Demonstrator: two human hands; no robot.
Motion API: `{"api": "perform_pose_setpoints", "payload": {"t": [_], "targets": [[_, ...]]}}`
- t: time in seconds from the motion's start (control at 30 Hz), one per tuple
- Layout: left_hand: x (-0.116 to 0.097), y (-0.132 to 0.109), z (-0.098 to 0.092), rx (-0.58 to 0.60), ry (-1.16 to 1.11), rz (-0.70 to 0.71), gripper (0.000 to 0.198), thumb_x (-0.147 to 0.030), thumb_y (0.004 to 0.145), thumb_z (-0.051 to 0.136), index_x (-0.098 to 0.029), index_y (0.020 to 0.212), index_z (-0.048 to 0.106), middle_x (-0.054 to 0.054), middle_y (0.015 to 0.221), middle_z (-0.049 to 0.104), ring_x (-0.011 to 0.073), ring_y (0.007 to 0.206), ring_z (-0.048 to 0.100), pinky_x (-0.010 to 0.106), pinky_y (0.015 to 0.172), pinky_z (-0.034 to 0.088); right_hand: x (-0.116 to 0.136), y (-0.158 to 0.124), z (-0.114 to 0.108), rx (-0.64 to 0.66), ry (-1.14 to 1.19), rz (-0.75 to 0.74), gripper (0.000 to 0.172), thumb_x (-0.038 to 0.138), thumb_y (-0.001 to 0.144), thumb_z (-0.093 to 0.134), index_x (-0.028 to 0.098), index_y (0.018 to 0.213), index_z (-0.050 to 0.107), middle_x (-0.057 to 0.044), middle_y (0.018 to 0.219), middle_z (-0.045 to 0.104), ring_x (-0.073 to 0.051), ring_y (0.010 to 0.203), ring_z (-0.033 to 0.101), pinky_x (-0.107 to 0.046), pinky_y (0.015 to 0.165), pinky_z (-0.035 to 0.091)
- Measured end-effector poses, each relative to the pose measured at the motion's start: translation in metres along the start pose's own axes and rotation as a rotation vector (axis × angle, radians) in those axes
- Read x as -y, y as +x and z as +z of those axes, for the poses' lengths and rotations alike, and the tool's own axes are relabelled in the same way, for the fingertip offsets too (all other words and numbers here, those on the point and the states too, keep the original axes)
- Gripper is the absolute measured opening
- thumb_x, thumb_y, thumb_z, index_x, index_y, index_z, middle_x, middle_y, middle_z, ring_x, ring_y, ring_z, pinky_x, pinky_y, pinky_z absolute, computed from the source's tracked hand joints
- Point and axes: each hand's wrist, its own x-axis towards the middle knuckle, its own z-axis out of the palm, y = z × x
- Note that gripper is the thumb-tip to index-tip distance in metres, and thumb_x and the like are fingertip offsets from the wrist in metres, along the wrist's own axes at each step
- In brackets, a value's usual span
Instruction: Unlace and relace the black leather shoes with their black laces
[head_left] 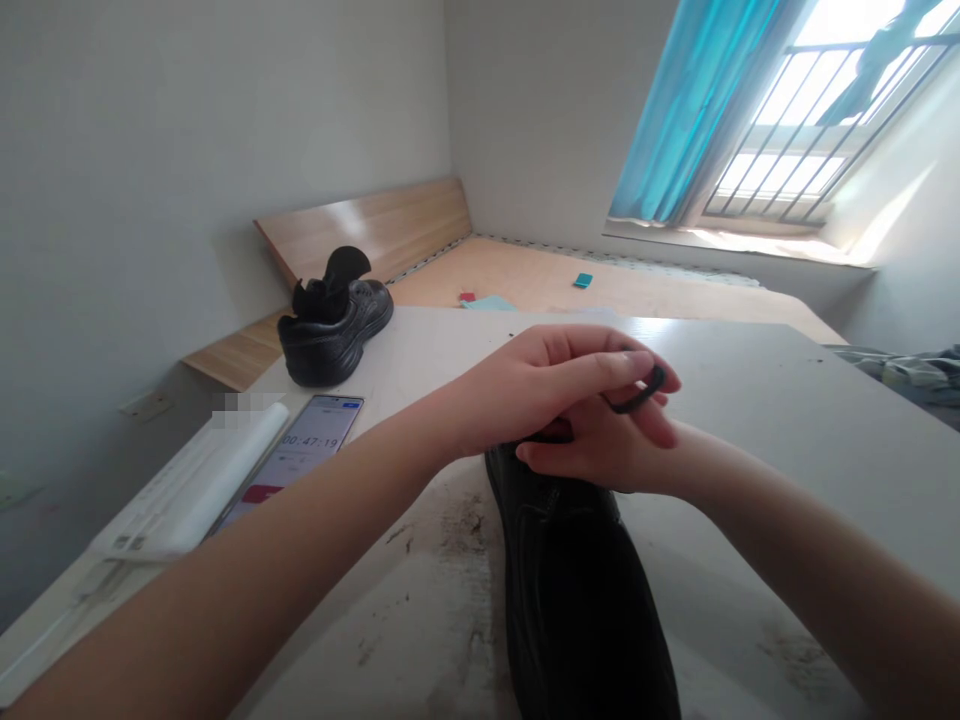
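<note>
A black shoe (585, 600) lies on the white table (757, 400), its opening toward me and its toe end hidden under my hands. My left hand (570, 375) crosses over my right, its thumb and fingers closed on a black lace (637, 395) that bends in a small loop. Beneath it, my right hand (607, 450) rests over the front part of the shoe; its fingers are mostly hidden behind my left hand, so their grip cannot be made out.
Another black shoe (322, 340) with black material in it stands at the table's back left. A phone (300, 450) showing a timer lies beside a white plastic package (202, 480). Behind is a wooden bed board (525, 270) with a small teal item (583, 281).
</note>
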Motion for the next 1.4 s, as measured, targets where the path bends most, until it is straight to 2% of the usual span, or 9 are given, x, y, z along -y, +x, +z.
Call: {"api": "perform_pose_setpoints", "payload": {"t": [0.1, 0.2, 0.4, 0.53, 0.7, 0.87, 1.03, 1.17, 1.4], "targets": [[-0.005, 0.000, -0.004, -0.059, 0.171, -0.079, 0.032, -0.041, 0.096, 0.041, -0.022, 0.105, 0.065, 0.001, 0.078, 0.066, 0.0128, 0.070, 0.061, 0.026, 0.065, 0.051, 0.000, 0.001, 0.000, 0.018, -0.007, 0.012, 0.022, 0.030, 0.077, 0.063, 0.019, 0.095, 0.067, -0.005, 0.092, 0.071, -0.021, 0.085, 0.065, -0.031, 0.075, 0.051], [-0.013, -0.002, -0.011, -0.137, 0.387, -0.048, 0.030, -0.038, 0.093, 0.041, -0.021, 0.097, 0.065, 0.002, 0.081, 0.061, 0.0114, 0.066, 0.053, 0.025, 0.059, 0.046, 0.001, 0.002, -0.001, 0.053, 0.037, 0.052, 0.022, 0.032, 0.077, 0.062, 0.020, 0.095, 0.066, -0.002, 0.088, 0.071, -0.018, 0.077, 0.063, -0.029, 0.067, 0.048], [-0.027, -0.008, -0.025, -0.298, 0.649, -0.120, 0.033, -0.036, 0.091, 0.041, -0.017, 0.076, 0.063, 0.001, 0.062, 0.048, 0.0117, 0.060, 0.046, 0.027, 0.057, 0.036, 0.004, 0.003, -0.003, 0.099, 0.079, 0.094, 0.016, 0.033, 0.078, 0.061, 0.021, 0.089, 0.066, 0.002, 0.075, 0.066, -0.013, 0.065, 0.054, -0.026, 0.057, 0.041], [-0.028, -0.010, -0.026, -0.224, 0.757, -0.137, 0.028, -0.038, 0.088, 0.054, -0.018, 0.078, 0.070, 0.000, 0.065, 0.060, 0.0116, 0.060, 0.050, 0.029, 0.061, 0.040, 0.002, 0.004, -0.002, 0.109, 0.082, 0.092, 0.018, 0.033, 0.079, 0.060, 0.021, 0.091, 0.064, 0.002, 0.075, 0.065, -0.013, 0.065, 0.053, -0.026, 0.056, 0.042], [-0.024, -0.010, -0.019, -0.107, 0.676, -0.192, 0.017, -0.027, 0.083, 0.060, -0.018, 0.086, 0.075, 0.001, 0.077, 0.074, 0.0144, 0.067, 0.063, 0.027, 0.060, 0.044, -0.001, 0.003, 0.000, 0.088, 0.074, 0.065, 0.019, 0.032, 0.079, 0.060, 0.019, 0.092, 0.063, -0.002, 0.088, 0.069, -0.017, 0.077, 0.060, -0.030, 0.066, 0.048], [-0.030, -0.013, -0.023, -0.060, 0.721, -0.221, 0.027, -0.025, 0.083, 0.056, -0.021, 0.100, 0.077, 0.001, 0.082, 0.075, 0.0160, 0.070, 0.063, 0.027, 0.059, 0.041, -0.002, 0.003, 0.000, 0.075, 0.084, 0.044, 0.019, 0.030, 0.078, 0.061, 0.020, 0.093, 0.063, -0.002, 0.092, 0.070, -0.019, 0.081, 0.062, -0.029, 0.069, 0.047], [-0.039, -0.022, -0.037, 0.041, 0.885, -0.416, 0.029, -0.034, 0.082, 0.055, -0.029, 0.099, 0.078, -0.001, 0.068, 0.070, 0.0144, 0.057, 0.054, 0.027, 0.053, 0.033, 0.002, 0.003, -0.003, 0.109, 0.056, 0.071, 0.019, 0.031, 0.079, 0.059, 0.019, 0.093, 0.065, 0.001, 0.074, 0.062, -0.013, 0.065, 0.052, -0.026, 0.058, 0.040], [-0.039, -0.026, -0.048, 0.086, 0.912, -0.602, 0.028, -0.038, 0.077, 0.059, -0.028, 0.099, 0.074, 0.000, 0.073, 0.072, 0.0168, 0.062, 0.061, 0.025, 0.052, 0.036, 0.007, 0.003, -0.004, 0.132, 0.081, 0.118, 0.019, 0.033, 0.078, 0.060, 0.021, 0.092, 0.066, 0.004, 0.070, 0.060, -0.011, 0.059, 0.046, -0.024, 0.052, 0.035], [-0.031, -0.018, -0.041, 0.197, 0.949, -0.719, 0.021, -0.036, 0.071, 0.061, -0.025, 0.085, 0.072, 0.004, 0.075, 0.074, 0.0186, 0.061, 0.063, 0.026, 0.049, 0.036, 0.008, 0.002, -0.004, 0.144, 0.077, 0.136, 0.020, 0.034, 0.079, 0.060, 0.022, 0.092, 0.068, 0.004, 0.070, 0.061, -0.011, 0.060, 0.047, -0.025, 0.054, 0.036]]}}
